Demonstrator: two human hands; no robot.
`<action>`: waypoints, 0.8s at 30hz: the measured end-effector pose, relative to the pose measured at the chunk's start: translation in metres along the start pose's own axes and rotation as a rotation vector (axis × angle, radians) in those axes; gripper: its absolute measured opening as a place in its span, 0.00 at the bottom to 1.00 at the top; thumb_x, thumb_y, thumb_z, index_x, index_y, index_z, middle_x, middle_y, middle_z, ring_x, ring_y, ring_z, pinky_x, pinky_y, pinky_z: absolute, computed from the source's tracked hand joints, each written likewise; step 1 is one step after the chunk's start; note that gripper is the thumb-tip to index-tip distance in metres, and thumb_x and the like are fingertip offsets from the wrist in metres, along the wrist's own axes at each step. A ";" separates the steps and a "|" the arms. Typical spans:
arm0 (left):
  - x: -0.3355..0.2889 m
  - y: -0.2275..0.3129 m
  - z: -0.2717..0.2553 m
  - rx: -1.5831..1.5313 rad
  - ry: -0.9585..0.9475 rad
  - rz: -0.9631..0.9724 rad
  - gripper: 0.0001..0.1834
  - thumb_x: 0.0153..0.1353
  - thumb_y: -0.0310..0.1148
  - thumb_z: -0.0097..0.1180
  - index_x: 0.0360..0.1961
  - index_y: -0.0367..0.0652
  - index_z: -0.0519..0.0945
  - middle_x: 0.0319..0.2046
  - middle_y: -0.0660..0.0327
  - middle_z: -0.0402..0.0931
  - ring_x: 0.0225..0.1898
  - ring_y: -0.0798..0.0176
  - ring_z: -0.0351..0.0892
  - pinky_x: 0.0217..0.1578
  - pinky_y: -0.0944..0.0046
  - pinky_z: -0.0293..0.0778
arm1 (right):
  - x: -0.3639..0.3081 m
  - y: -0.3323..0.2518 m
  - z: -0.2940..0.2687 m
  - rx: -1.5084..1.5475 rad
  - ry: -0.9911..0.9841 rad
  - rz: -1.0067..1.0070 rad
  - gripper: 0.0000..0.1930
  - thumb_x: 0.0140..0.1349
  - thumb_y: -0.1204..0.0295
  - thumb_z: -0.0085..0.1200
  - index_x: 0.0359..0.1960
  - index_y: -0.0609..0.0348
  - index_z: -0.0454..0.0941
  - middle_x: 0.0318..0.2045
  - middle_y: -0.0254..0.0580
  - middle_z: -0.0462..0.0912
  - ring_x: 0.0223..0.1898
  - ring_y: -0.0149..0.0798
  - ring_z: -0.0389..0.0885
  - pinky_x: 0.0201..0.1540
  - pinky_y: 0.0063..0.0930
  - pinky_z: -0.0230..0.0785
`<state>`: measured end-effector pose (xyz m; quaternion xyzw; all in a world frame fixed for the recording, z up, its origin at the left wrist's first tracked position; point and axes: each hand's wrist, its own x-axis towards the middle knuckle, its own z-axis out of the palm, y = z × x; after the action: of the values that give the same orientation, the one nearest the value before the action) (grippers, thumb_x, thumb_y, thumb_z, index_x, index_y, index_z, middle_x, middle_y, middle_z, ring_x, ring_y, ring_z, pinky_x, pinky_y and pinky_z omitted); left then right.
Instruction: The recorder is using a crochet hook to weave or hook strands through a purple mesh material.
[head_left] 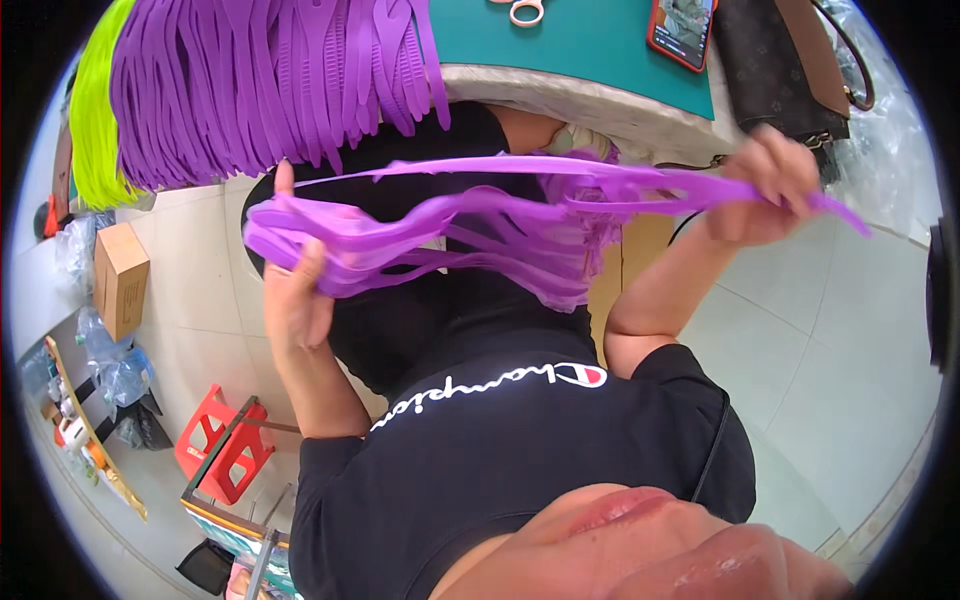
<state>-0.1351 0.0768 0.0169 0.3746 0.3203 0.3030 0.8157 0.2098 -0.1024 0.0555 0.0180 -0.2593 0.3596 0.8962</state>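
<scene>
My left hand (300, 295) grips one end of a bundle of soft purple straps (480, 205), with one finger sticking up past them. The bundle stretches across my lap, its loose middle sagging. Smeared by motion, my right hand (768, 190) is closed on a purple strap drawn out to the right, whose tip pokes out beyond the fingers. On the table's left part lies a thick row of similar purple straps (250, 80), some with slots and ridges. Beside that row hang bright yellow-green straps (95, 120).
The green-topped table (560, 60) carries scissors (526, 12) and a phone in a red case (682, 30). A brown handbag (785, 70) is at the right. On the left floor are a cardboard box (120, 280), plastic bags (120, 375) and a red stool (225, 440).
</scene>
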 end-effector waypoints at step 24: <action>0.019 -0.021 0.040 0.168 -0.061 0.162 0.51 0.53 0.22 0.63 0.69 0.35 0.39 0.40 0.50 0.79 0.45 0.59 0.79 0.50 0.61 0.73 | -0.067 0.169 -0.001 -0.990 -0.109 0.509 0.09 0.70 0.70 0.41 0.36 0.64 0.69 0.32 0.44 0.73 0.30 0.28 0.70 0.34 0.21 0.64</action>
<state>-0.0881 0.0628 0.0146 0.4751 0.2881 0.3284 0.7638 0.0588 -0.0192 -0.0032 -0.4495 -0.4394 0.3983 0.6680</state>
